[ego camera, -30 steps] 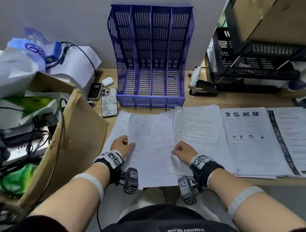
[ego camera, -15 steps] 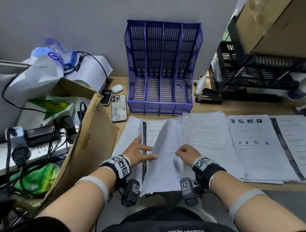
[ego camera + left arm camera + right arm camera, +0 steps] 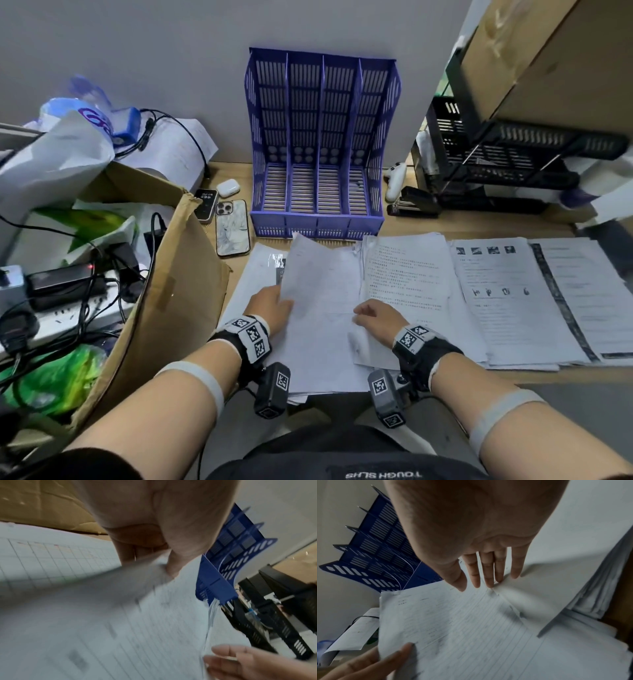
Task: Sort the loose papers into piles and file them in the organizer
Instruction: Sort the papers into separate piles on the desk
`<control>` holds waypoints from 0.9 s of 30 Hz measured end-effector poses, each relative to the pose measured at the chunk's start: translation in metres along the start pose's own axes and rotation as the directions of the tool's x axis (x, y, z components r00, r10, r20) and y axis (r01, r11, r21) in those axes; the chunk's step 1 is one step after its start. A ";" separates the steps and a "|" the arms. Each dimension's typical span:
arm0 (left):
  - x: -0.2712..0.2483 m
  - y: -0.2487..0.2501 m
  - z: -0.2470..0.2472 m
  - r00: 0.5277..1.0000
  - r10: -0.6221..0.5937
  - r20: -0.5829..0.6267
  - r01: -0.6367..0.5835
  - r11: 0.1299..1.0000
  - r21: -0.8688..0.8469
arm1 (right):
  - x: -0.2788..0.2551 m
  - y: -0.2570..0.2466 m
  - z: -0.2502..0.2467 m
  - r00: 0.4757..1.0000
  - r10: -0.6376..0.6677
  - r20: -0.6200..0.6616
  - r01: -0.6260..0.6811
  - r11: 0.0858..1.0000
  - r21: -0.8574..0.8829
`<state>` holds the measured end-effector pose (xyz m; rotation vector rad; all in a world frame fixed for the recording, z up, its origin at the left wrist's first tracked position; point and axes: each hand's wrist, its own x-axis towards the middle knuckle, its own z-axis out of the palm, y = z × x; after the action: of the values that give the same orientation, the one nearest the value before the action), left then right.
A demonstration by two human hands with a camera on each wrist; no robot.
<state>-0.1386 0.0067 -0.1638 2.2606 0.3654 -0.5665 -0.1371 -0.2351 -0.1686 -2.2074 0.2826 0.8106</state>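
Observation:
A blue slotted organizer (image 3: 318, 144) stands empty at the back of the desk, also visible in the wrist views (image 3: 216, 588) (image 3: 373, 547). Several paper piles lie in a row before it: a left pile (image 3: 250, 284), a text pile (image 3: 404, 284), a picture pile (image 3: 507, 301) and a far-right pile (image 3: 582, 291). My left hand (image 3: 270, 305) pinches the left edge of a lined sheet (image 3: 322, 301), thumb (image 3: 171, 569) on top, and holds that edge raised. My right hand (image 3: 373, 315) lies open, its straight fingers (image 3: 488, 574) pressing the sheet's right side.
An open cardboard box (image 3: 164, 301) crowds the left, with a power strip and cables (image 3: 68, 284) beyond it. A phone (image 3: 232, 228), a smaller device (image 3: 205, 205) and an earbud case (image 3: 227, 187) lie left of the organizer. A stapler (image 3: 414, 205) and black trays (image 3: 513, 164) stand right.
The top sheet lay flat under both hands, then its left edge rose. My left hand went from resting spread on the pile below to pinching that raised edge. The right hand stayed put.

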 end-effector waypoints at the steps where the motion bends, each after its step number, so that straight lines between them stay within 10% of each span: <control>1: 0.001 0.002 -0.006 0.998 -0.012 -0.064 0.009 0.999 -0.043 | 0.001 0.001 -0.002 1.000 0.011 -0.014 -0.011 1.000 0.028; 7: 0.013 0.032 -0.047 0.929 0.144 -0.342 -0.268 0.898 -0.350 | 0.006 -0.006 -0.015 0.997 0.033 -0.071 -0.004 0.931 0.364; 14: 0.030 0.071 -0.031 0.967 0.167 -0.193 -0.255 0.651 -0.715 | -0.015 -0.011 -0.057 0.993 -0.085 -0.084 0.119 0.749 0.651; 27: 0.023 0.140 0.091 0.985 0.142 0.103 -0.065 0.841 -0.537 | -0.053 0.096 -0.149 0.869 0.146 -0.473 0.022 0.943 0.331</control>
<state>-0.0849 -0.1522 -0.1452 1.6811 0.2839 -0.4887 -0.1503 -0.4114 -0.1140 -2.0565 0.6916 0.1883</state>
